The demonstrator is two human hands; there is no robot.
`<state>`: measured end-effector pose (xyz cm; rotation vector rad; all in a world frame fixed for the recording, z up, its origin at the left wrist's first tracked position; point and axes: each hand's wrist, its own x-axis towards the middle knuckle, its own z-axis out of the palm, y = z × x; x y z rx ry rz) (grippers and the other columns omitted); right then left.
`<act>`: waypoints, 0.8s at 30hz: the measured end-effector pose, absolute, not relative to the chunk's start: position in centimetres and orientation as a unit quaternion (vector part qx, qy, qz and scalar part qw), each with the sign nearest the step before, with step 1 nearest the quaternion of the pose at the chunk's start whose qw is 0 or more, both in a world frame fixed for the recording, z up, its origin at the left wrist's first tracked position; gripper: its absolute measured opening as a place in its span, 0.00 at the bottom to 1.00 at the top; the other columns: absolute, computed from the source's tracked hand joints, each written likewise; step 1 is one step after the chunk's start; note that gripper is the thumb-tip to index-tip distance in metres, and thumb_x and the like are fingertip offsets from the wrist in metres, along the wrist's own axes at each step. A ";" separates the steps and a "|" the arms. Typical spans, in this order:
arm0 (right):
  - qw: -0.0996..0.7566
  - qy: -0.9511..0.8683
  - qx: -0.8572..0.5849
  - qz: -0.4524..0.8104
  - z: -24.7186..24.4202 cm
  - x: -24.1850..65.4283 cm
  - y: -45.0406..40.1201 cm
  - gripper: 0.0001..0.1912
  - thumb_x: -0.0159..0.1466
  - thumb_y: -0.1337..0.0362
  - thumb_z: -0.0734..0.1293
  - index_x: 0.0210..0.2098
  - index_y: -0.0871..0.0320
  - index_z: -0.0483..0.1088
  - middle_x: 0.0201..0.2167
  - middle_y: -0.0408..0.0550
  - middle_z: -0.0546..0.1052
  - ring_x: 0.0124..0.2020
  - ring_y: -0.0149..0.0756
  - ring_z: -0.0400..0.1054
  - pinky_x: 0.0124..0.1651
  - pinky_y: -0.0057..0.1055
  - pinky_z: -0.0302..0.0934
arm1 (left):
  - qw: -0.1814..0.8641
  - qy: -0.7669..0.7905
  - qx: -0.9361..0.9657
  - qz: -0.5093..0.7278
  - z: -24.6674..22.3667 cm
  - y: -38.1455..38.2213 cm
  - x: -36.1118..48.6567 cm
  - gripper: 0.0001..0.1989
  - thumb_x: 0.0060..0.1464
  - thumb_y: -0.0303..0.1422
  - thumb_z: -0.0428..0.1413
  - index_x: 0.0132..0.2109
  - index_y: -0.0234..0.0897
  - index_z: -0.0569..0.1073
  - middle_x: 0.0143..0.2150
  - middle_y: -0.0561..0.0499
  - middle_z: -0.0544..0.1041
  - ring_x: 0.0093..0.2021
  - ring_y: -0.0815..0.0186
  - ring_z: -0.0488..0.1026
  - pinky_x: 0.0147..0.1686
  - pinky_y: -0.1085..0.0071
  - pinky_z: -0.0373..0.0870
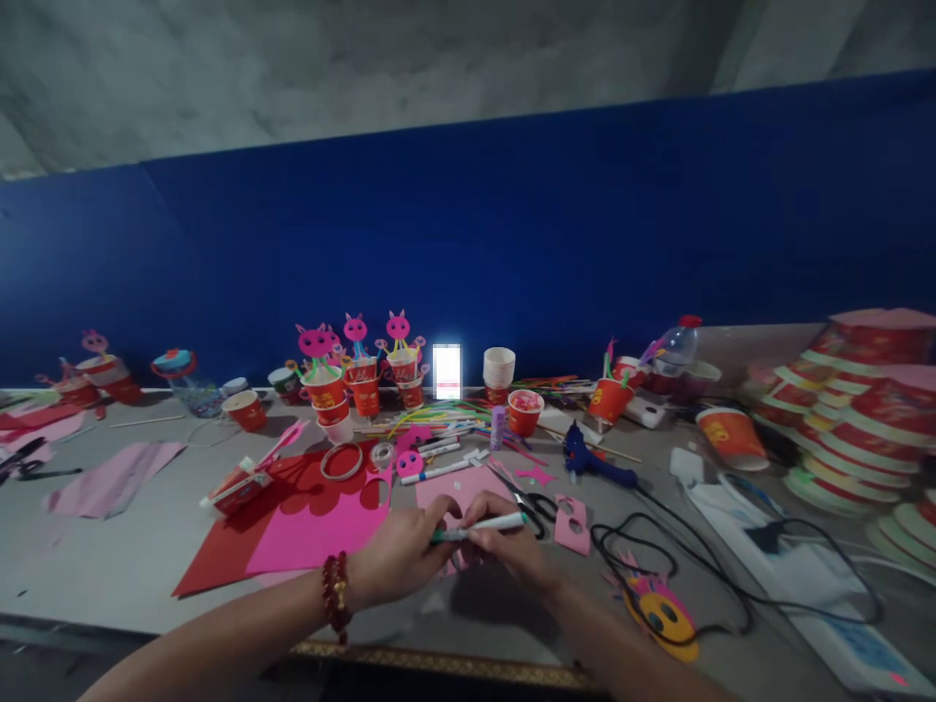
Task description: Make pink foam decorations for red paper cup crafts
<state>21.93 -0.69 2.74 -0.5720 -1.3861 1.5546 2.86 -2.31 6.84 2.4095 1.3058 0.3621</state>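
Observation:
A white marker with green ends [501, 523] is held level between my two hands, over a light pink sheet [431, 487]. My left hand [409, 551], with a dark red bead bracelet [335, 590] at its wrist, is closed on the marker's green left end. The fingers of my right hand [504, 546] are wrapped round the white barrel, and the right end sticks out past them. Black scissors [537, 512] lie just right of my right hand. Left of my left hand are bright pink [311, 531] and red [212, 556] sheets.
Blue glue gun [596, 462] and its black cord lie to the right, near a white power strip [775, 585]. Stacked red cups [863, 419] stand far right. Cups with pink figures [326, 390], a lit phone [448, 372] and coloured sticks line the back. A yellow face cutout [667, 621] lies near the front.

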 end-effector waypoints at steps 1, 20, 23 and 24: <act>0.466 -0.557 -0.224 0.650 2.7 22.0 -0.6 0.16 0.57 0.52 0.73 0.31 0.58 0.71 0.20 0.39 0.71 0.19 0.27 0.62 0.22 0.24 0.51 | 0.194 0.462 0.854 0.142 7.2 -2.6 2.8 0.14 0.60 0.29 0.50 0.53 0.39 0.62 0.33 0.51 0.77 0.32 0.62 0.75 0.27 0.73 0.60; 0.538 -0.442 -0.225 0.682 0.7 21.0 0.6 0.04 0.48 0.65 0.66 0.22 0.56 0.66 0.18 0.36 0.64 0.15 0.25 0.52 0.18 0.22 0.44 | 0.469 0.477 0.682 0.294 8.6 -2.8 6.1 0.23 0.43 0.19 0.49 0.48 0.38 0.68 0.45 0.52 0.73 0.31 0.71 0.68 0.27 0.77 0.65; 0.568 -0.430 -0.231 0.663 0.1 20.5 0.6 0.04 0.48 0.65 0.64 0.21 0.55 0.62 0.17 0.37 0.60 0.14 0.26 0.48 0.16 0.23 0.42 | 0.523 0.494 0.622 0.311 8.2 -2.7 7.1 0.18 0.46 0.23 0.50 0.46 0.38 0.67 0.42 0.53 0.72 0.23 0.75 0.62 0.20 0.79 0.58; 0.584 -0.429 -0.232 0.649 0.1 20.4 0.6 0.05 0.49 0.65 0.63 0.20 0.54 0.60 0.17 0.37 0.58 0.14 0.27 0.47 0.16 0.23 0.42 | 0.540 0.497 0.600 0.317 8.1 -2.5 7.5 0.17 0.47 0.24 0.49 0.46 0.38 0.66 0.41 0.53 0.71 0.21 0.77 0.60 0.19 0.79 0.56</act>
